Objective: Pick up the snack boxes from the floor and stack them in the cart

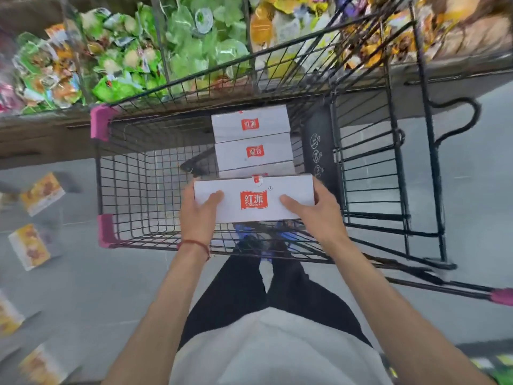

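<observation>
While the left hand (198,215) and right hand (313,218) each clamp one end of a white snack box (254,200) above the near edge of the cart (133,237), just before the stack (251,126) inside, setting it down crooked could topple that stack.

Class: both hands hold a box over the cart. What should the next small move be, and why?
Probably ease the held box forward and down onto the stacked boxes in the cart: the left hand and right hand grip its ends, and it is just short of that stack.
</observation>
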